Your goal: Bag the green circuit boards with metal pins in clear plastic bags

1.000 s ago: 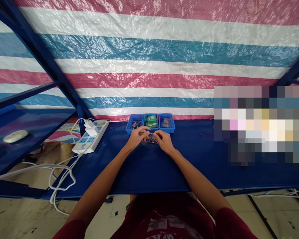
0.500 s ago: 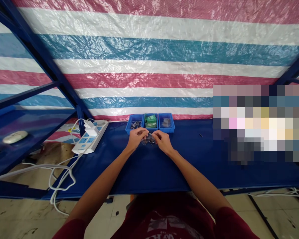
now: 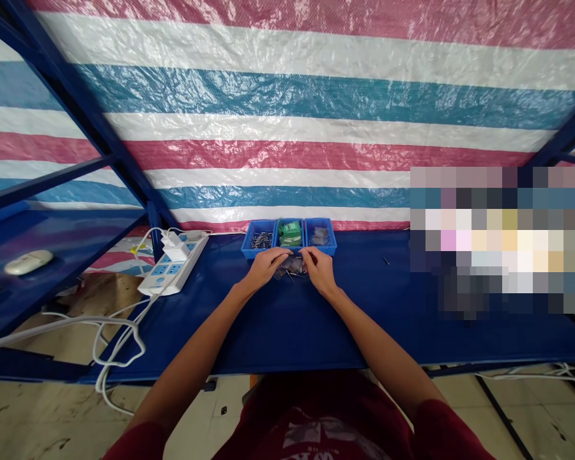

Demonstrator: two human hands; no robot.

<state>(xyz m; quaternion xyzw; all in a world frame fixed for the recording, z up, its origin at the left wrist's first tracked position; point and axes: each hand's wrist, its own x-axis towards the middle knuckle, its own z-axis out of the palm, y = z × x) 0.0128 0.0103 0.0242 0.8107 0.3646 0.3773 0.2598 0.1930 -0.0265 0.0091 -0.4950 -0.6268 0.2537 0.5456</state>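
My left hand and my right hand face each other just in front of the blue bins, fingers curled and fingertips close together. Each looks pinched; whatever lies between the fingertips is too small to make out. Below and between them, a small pile of clear plastic bags and dark screw-like pieces lies on the blue table. Behind stand three joined blue bins: the left bin holds dark and silver screw-like pieces, the middle bin green packets, the right bin clear little bags.
A white power strip with a plugged-in white adapter lies on the left, trailing white cables. One small dark piece rests on the right. A computer mouse sits on the side table. Blurred blocks hide the far right.
My hands have moved slightly apart and up from the pile, showing more of the bags and pieces between them. The bins and power strip stay put.
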